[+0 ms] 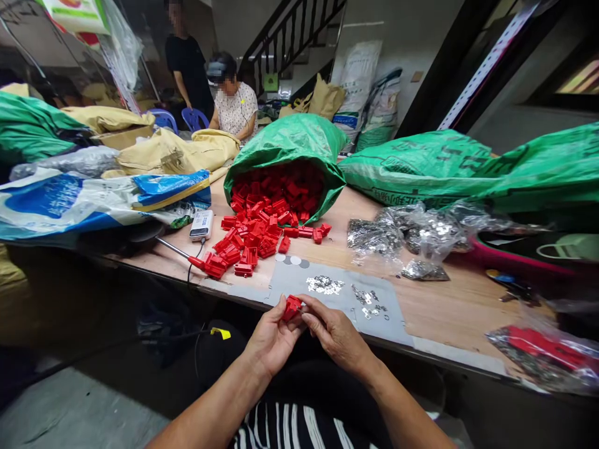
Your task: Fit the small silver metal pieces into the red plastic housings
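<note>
Just off the table's front edge, my left hand (272,340) grips a small red plastic part (292,307) between thumb and fingers. My right hand (334,333) meets it from the other side, thumb and index finger bent together at the part; whatever they pinch is hidden. Beyond my hands lies a grey mat (286,282) with a heap of small shiny metal plates (325,285). A looser group of metal pieces (368,300) is spread to its right. Many similar red parts (255,234) spill from the mouth of a green sack (299,137).
A red-handled tool (196,262) and a white power bank (201,226) with a cable lie left of the pile. Clear bags of metal pieces (423,240) sit to the right. Green sacks (421,165) line the back. A seated person (236,106) works across the table; another stands behind.
</note>
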{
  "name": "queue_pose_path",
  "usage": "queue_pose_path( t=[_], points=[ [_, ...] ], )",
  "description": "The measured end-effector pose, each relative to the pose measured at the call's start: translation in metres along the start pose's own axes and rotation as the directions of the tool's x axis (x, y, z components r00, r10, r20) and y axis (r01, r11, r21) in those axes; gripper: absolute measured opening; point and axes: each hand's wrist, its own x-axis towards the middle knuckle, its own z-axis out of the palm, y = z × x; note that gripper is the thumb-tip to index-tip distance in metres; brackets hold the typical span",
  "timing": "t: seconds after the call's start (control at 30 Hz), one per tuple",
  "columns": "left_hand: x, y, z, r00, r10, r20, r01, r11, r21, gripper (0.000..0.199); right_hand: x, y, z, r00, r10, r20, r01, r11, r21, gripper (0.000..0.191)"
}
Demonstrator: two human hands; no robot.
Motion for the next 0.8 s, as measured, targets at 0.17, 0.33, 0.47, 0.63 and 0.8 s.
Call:
queue_pose_path(
  t=[0.17,0.33,0.47,0.63,0.8],
  points=[
    [0.000,-0.004,-0.005,1.000,0.007,-0.004,-0.007,1.000,-0.014,0.019,0.000,0.002,0.001,1.000,-0.022,-0.020,0.023,1.000,0.005,0.034],
    [0.000,-0.007,-0.011,0.999,0.022,0.040,-0.023,0.999,0.024,0.014,-0.003,0.004,0.003,0.998,-0.017,-0.053,0.015,1.000,-0.026,0.031],
    [-0.001,-0.011,-0.014,0.996,0.020,0.085,-0.023,0.999,0.036,0.011,-0.005,0.007,0.006,0.994,-0.021,-0.103,0.020,1.000,-0.014,0.029],
    [-0.002,-0.014,-0.015,0.996,-0.003,0.090,-0.001,0.999,0.045,0.010,-0.006,0.008,0.005,0.993,0.003,-0.118,0.010,0.994,0.108,0.031],
    [-0.005,-0.020,-0.020,0.999,0.008,0.036,-0.013,0.991,0.134,0.015,-0.017,0.007,0.005,0.997,0.073,-0.011,-0.070,0.985,0.157,0.022]
  ],
)
